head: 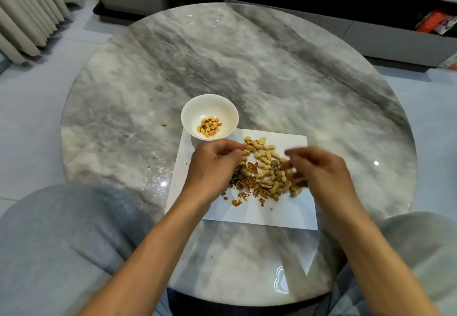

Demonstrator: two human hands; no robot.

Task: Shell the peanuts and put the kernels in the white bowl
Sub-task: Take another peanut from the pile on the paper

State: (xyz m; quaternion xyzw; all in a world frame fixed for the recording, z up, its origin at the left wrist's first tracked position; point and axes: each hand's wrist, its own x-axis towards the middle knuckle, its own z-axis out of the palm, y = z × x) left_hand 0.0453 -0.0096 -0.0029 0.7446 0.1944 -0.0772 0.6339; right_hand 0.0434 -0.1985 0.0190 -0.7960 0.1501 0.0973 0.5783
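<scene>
My left hand (216, 161) hung just below the bowl (231, 115) at centre frame, fingers curled in toward the thumb. Whether they pinched a kernel or nothing at all, I couldn't tell; the fingertips hid it. My right hand (314, 167) was a blur over the right side of the peanuts (268, 165), fingers bent down into the pile. Whether it had closed on a pod, the smear wouldn't say.

The kernels (209, 125) so far sat in a small cluster at the bottom of the bowl, which stood on the upper left corner of the paper (279, 212). Whole pods lay heaped mid-sheet, with broken shells (247, 182) and flakes to the lower left of them.

The risks, as I judged them: the bowl sat close to my left knuckles, so a careless lift could knock it and scatter the kernels. The right hand, raking into the heap, could push pods off the right edge of the paper onto the table (247, 56). With shells lying right against the uncracked peanuts, I could easily pick up an empty husk, and bits of skin could ride into the bowl with a kernel.
</scene>
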